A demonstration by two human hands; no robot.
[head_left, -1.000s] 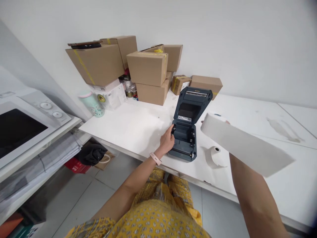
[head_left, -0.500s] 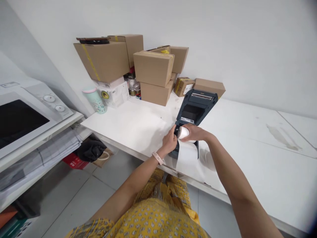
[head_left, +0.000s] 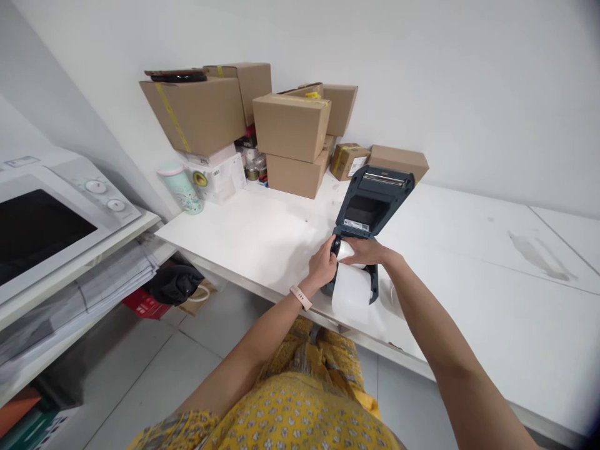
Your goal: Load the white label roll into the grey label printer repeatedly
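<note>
A dark grey label printer (head_left: 374, 199) stands on the white table (head_left: 469, 294) with its lid raised. My right hand (head_left: 368, 251) grips a white paper roll (head_left: 345, 250) inside the printer's bay. The roll's loose end (head_left: 351, 292) hangs out over the printer's front. My left hand (head_left: 322, 265), with a pink watch on the wrist, is curled against the printer's left side by the roll's end. A second small white roll (head_left: 388, 294) lies on the table just right of the printer, mostly hidden by my right arm.
Several cardboard boxes (head_left: 290, 128) are stacked against the wall behind the printer, with a mint tumbler (head_left: 180, 186) and a white box (head_left: 216, 177) to their left. A white microwave (head_left: 51, 215) sits on a shelf at the left, papers (head_left: 112, 275) and bags beneath it.
My right hand brought the paper roll down from the air at the right into the printer's bay. Its loose strip now drapes over the front. My left hand stayed at the printer's side.
</note>
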